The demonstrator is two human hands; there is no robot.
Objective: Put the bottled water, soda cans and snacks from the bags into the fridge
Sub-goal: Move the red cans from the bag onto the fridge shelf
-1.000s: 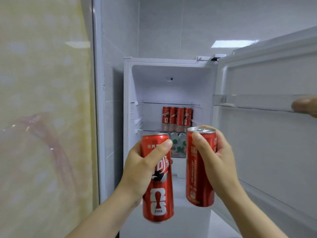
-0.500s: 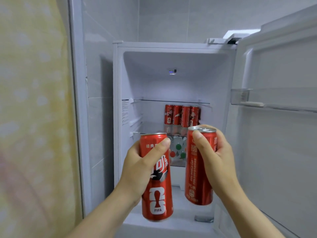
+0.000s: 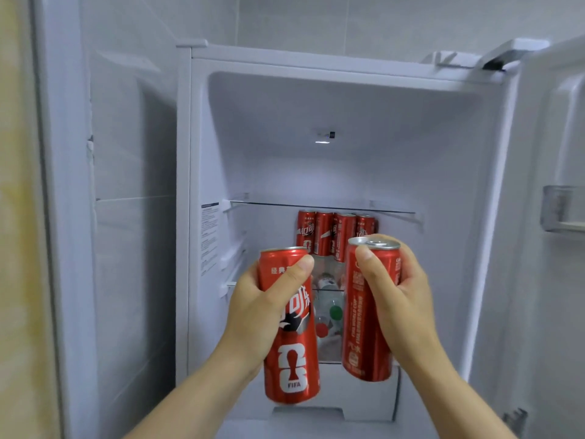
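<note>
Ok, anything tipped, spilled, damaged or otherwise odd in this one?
Nothing spilled or tipped. The left can in the left hand and the right can in the right hand look undented; the four cans on the fridge shelf stand in a row. One blemish: a chipped spot on the wall edge left of it.
</note>
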